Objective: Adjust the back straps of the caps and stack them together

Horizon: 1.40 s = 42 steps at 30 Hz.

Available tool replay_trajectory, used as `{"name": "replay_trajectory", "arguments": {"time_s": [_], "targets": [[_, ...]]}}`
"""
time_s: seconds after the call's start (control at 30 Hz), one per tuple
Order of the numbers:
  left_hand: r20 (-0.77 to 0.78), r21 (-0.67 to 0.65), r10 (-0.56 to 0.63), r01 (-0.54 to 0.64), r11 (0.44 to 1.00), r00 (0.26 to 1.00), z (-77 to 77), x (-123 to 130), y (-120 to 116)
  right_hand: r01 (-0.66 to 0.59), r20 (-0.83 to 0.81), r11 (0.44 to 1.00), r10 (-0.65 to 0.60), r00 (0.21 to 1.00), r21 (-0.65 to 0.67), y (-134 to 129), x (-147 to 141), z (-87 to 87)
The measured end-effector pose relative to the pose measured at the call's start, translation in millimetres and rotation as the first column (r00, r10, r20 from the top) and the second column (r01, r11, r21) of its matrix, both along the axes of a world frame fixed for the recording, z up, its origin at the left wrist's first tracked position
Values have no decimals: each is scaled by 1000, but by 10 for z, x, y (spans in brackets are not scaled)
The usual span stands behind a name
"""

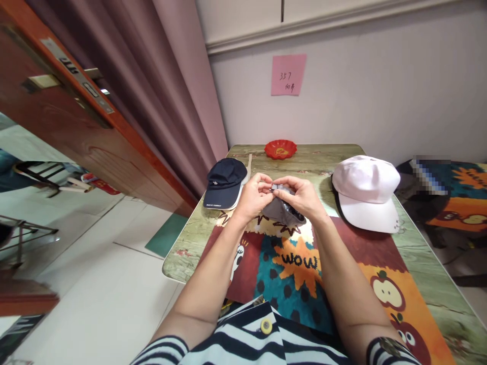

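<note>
Over the middle of the table, both hands hold a small grey cap, its dark, shiny inside partly in sight. My left hand pinches the end of its strap between thumb and fingertips. Close beside it, my right hand has thumb and fingers closed on the strap and the cap's edge. The fingers hide much of the strap. A navy cap with a small white emblem lies left of my left hand, on top of something pale. To the right stands a white cap with small rings at its brim.
A red scalloped dish sits at the table's back edge. Under my arms spreads a colourful mat reading "WOW". A pink note is on the wall. At left are a wooden door and a mauve curtain.
</note>
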<state>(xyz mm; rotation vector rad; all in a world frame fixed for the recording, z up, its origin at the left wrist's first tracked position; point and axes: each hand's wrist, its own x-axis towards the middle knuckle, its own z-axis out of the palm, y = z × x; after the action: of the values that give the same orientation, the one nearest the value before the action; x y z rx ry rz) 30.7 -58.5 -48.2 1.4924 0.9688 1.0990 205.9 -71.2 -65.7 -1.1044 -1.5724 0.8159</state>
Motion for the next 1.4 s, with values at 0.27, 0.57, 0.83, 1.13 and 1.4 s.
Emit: {"name": "replay_trajectory", "arguments": {"time_s": [0.27, 0.57, 0.83, 1.13, 1.4], "targets": [[-8, -63, 117, -117, 991, 993, 37, 34, -78, 15, 132, 987, -37, 991, 159, -75, -50, 104], [79, -220, 285, -262, 940, 955, 56, -74, -69, 38, 193, 995, -56, 980, 94, -74, -15, 97], [94, -267, 254, -222, 938, 963, 12, -125, -58, -74, 202, 994, 88, 975, -75, -73, 27, 91], [45, -335, -16, 30, 942, 999, 44, -122, -23, -119, 99, 990, 126, 987, -71, -57, 50, 53], [-102, -300, -77, 44, 953, 992, -11, -32, 24, -170, 73, 981, 177, 982, -90, -74, 54, 77]]}}
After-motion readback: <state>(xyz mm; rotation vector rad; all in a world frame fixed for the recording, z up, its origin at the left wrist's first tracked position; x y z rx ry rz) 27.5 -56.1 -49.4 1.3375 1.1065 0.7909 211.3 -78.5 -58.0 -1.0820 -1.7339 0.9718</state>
